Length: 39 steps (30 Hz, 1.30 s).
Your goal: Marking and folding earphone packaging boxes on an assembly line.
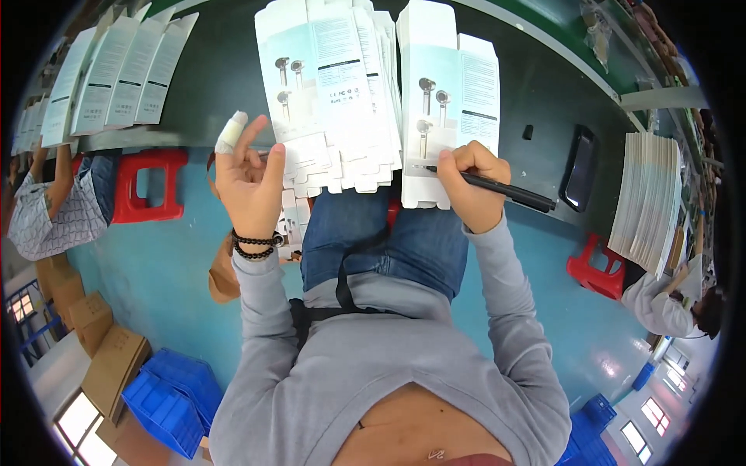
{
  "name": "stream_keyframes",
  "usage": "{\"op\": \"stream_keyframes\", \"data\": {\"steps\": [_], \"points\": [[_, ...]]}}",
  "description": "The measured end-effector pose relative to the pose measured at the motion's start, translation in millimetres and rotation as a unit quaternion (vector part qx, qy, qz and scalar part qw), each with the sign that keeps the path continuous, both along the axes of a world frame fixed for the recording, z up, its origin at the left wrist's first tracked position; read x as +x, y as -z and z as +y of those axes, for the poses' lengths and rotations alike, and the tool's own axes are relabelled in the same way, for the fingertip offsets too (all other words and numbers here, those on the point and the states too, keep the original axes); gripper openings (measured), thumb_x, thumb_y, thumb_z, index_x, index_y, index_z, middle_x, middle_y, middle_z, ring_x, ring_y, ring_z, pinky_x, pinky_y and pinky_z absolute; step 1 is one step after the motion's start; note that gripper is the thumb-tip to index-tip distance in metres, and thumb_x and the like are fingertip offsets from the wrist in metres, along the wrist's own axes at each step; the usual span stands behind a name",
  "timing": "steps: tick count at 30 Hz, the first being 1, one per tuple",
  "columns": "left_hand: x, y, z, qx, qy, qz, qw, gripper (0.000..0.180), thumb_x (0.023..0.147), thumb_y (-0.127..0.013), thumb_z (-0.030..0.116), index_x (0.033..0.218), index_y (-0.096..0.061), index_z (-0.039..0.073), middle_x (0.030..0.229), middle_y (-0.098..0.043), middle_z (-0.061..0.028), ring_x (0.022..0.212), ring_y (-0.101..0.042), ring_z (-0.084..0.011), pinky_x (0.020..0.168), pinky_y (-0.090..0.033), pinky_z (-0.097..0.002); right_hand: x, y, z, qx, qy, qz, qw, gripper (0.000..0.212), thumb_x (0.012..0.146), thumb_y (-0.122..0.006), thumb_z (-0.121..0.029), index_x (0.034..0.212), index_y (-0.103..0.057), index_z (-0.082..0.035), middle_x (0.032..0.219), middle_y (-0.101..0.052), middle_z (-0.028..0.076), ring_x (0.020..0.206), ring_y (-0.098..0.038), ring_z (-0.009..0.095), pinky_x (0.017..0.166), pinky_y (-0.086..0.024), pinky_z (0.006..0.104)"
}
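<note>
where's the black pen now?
Head view, right of centre: the pen is in the right hand, tip over the white carton beside the central pile.

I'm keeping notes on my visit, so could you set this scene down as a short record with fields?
Left hand: open, with a white finger wrap, beside stacked flat earphone cartons
Right hand: holding a black marker pen, tip at another flat earphone carton
Table: dark green; black phone-like object at right
Floor: blue, with red stools

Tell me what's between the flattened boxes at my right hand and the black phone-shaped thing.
The head view shows a small black piece on the dark tabletop; nearer you, the pen in your right hand juts over that gap.
</note>
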State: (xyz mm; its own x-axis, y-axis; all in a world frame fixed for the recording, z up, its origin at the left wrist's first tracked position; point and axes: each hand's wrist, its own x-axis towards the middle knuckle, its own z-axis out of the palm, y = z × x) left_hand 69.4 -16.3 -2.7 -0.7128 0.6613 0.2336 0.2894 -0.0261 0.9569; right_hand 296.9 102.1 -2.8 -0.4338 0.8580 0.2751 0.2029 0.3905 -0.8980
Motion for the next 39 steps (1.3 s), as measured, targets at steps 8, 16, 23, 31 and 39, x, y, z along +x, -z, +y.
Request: {"op": "stream_keyframes", "data": {"steps": [8,16,23,31,39], "points": [[56,-9,7,-0.031,0.205,-0.083,0.975,0.047,0.075,-0.063,0.0,0.12,-0.046,0.001,0.103,-0.063,-0.0102,0.055,-0.042,-0.0015,0.047,-0.032,-0.0153,-3,0,1,0.029,-0.013,-0.031,0.999,0.028,0.074,-0.061,0.003,0.058,-0.04,-0.002,0.053,-0.052,0.002,0.046,-0.042,0.004,0.043,-0.033,0.0208],[77,-9,13,-0.121,0.286,-0.059,0.949,0.041,0.079,-0.059,0.003,0.119,-0.049,-0.001,0.108,-0.06,-0.0058,0.067,-0.048,-0.0041,0.051,-0.038,-0.0159,1,1,4,-0.086,-0.009,0.076,0.993,0.028,0.078,-0.058,0.004,0.059,-0.038,-0.003,0.057,-0.055,0.006,0.051,-0.047,0.005,0.047,-0.038,0.0206],[86,-12,14,-0.08,0.225,-0.039,0.97,0.051,0.075,-0.065,0.009,0.123,-0.047,0.003,0.11,-0.059,-0.0129,0.084,-0.056,-0.0148,0.059,-0.045,-0.0241,-3,-10,1,-0.198,-0.033,0.178,0.963,0.028,0.08,-0.055,0.002,0.062,-0.035,-0.006,0.055,-0.052,0.006,0.049,-0.046,0.007,0.046,-0.039,0.0206],[91,-12,9,-0.073,0.239,-0.096,0.964,0.056,0.077,-0.063,0.004,0.128,-0.039,0.0,0.118,-0.055,-0.0142,0.092,-0.057,-0.014,0.061,-0.046,-0.0214,-3,-13,2,-0.202,-0.013,0.223,0.954,0.026,0.079,-0.05,0.003,0.063,-0.033,-0.008,0.052,-0.049,0.006,0.046,-0.04,0.007,0.043,-0.031,0.0207],[92,-22,13,0.016,0.214,-0.293,0.932,0.068,0.079,-0.057,-0.005,0.136,-0.02,0.001,0.122,-0.049,-0.0208,0.086,-0.06,-0.0134,0.063,-0.047,-0.0197,-4,-22,10,-0.204,-0.034,0.339,0.918,0.024,0.08,-0.046,-0.001,0.065,-0.03,-0.009,0.051,-0.042,0.005,0.044,-0.034,0.011,0.044,-0.027,0.0237]]}}
